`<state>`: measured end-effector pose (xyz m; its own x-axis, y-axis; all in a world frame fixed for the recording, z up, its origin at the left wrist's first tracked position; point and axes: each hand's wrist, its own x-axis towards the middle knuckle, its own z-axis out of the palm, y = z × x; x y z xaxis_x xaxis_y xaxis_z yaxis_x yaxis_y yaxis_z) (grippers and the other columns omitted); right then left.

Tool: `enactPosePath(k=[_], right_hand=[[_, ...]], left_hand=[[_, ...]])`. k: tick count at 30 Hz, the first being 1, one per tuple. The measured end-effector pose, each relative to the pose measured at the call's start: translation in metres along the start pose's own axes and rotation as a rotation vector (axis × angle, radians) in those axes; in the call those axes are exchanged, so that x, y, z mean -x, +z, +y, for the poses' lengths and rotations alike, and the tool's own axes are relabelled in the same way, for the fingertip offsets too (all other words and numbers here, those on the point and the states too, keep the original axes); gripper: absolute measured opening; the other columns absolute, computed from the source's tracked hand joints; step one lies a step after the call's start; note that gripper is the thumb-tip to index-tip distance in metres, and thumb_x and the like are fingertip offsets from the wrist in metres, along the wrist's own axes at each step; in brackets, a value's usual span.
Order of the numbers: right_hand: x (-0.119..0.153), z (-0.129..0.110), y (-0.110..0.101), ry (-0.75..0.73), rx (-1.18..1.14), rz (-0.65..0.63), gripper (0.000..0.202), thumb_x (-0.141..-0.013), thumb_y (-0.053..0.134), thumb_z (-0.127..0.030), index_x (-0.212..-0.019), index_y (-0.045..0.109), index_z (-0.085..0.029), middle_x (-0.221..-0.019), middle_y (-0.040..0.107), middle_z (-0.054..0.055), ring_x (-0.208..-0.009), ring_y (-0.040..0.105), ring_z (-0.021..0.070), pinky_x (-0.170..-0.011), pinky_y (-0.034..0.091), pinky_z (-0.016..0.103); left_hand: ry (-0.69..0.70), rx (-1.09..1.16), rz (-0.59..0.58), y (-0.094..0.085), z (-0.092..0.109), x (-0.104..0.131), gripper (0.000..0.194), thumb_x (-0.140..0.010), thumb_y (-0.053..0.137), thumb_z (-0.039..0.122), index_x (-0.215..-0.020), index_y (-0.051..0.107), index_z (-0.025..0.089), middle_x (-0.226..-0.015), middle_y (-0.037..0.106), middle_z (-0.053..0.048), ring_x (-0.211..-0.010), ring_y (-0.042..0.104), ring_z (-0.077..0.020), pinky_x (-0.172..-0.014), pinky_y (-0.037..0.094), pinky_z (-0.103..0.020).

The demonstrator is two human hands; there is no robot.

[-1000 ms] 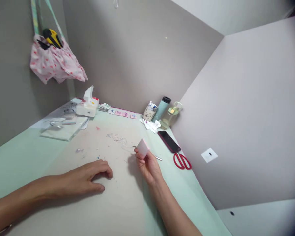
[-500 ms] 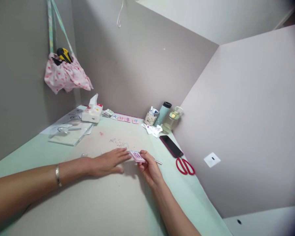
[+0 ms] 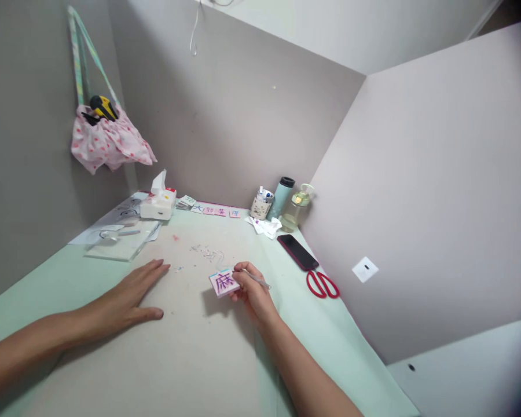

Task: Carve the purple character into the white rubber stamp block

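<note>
My right hand (image 3: 254,288) grips a small, thick, square character card (image 3: 224,282), its face towards me with a purple Chinese character and a light blue strip along the top edge. A thin silver pen-like tool (image 3: 260,281) is held in the same hand, pointing out to the right; its kind is not clear. Fingers spread, my left hand (image 3: 132,298) is open over the beige mat (image 3: 191,365) with nothing in it. Small clear scraps (image 3: 208,253) lie on the mat just beyond the card.
Several character cards (image 3: 215,211) line the back edge beside a tissue box (image 3: 158,204). On the right are a pen cup (image 3: 261,205), a tumbler (image 3: 282,198), a water bottle (image 3: 293,214), crumpled tissue (image 3: 264,227), a phone (image 3: 298,252) and red scissors (image 3: 322,284). Plastic sleeves (image 3: 117,246) lie left.
My left hand has moved left and nearer, away from the card. My right hand has shifted slightly left, and the card has turned so its face shows more fully.
</note>
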<state>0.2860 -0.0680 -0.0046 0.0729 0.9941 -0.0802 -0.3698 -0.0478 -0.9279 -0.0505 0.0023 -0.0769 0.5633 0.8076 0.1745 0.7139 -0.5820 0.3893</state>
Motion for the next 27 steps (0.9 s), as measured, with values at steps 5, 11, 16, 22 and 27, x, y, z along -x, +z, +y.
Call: enactPosePath(k=[5,11,16,22,27], right_hand=[[0.005,-0.004,0.0,-0.069,0.135,-0.059,0.024,-0.076,0.076,-0.03,-0.091,0.059,-0.022,-0.07,0.063,-0.005,-0.055,0.056,0.012,-0.048,0.05,0.021],[0.013,-0.001,0.008,-0.134,0.384,-0.217,0.024,-0.081,0.077,-0.032,-0.092,0.059,-0.021,-0.081,0.062,-0.002,-0.065,0.056,0.0138,-0.057,0.046,0.023],[0.02,0.005,0.011,-0.211,0.632,-0.283,0.011,-0.088,0.065,-0.027,-0.093,0.056,-0.023,-0.076,0.057,-0.004,-0.065,0.049,0.0142,-0.063,0.041,0.026],[0.023,0.005,0.005,-0.328,0.953,-0.214,0.01,-0.093,0.057,-0.018,-0.099,0.056,-0.026,-0.084,0.06,-0.002,-0.07,0.05,0.0182,-0.07,0.037,0.03],[0.016,0.004,-0.006,-0.397,1.188,-0.185,0.022,-0.092,0.051,-0.008,-0.105,0.057,-0.025,-0.095,0.062,0.004,-0.079,0.056,0.022,-0.073,0.038,0.032]], left_hand=[[0.069,-0.032,0.004,0.011,0.018,-0.051,0.085,-0.098,0.054,0.073,-0.164,0.042,0.021,-0.173,0.036,-0.018,-0.158,0.035,-0.0413,-0.126,0.037,-0.054],[0.115,-0.033,0.109,0.009,0.044,-0.14,0.039,-0.103,0.069,0.037,-0.137,0.063,0.018,-0.138,0.065,-0.012,-0.117,0.068,-0.0283,-0.098,0.061,-0.051],[0.023,0.028,0.197,-0.003,0.053,-0.15,0.039,-0.103,0.069,0.037,-0.136,0.063,0.018,-0.138,0.065,-0.012,-0.116,0.069,-0.0279,-0.097,0.061,-0.05],[-0.006,0.148,0.123,-0.015,0.068,-0.081,0.054,-0.104,0.059,0.055,-0.147,0.055,0.024,-0.153,0.059,-0.013,-0.144,0.054,-0.033,-0.119,0.047,-0.051],[0.053,0.166,0.031,0.015,0.097,-0.039,0.064,-0.082,0.075,0.069,-0.127,0.065,0.023,-0.155,0.06,-0.014,-0.159,0.034,-0.0413,-0.13,0.029,-0.059]])
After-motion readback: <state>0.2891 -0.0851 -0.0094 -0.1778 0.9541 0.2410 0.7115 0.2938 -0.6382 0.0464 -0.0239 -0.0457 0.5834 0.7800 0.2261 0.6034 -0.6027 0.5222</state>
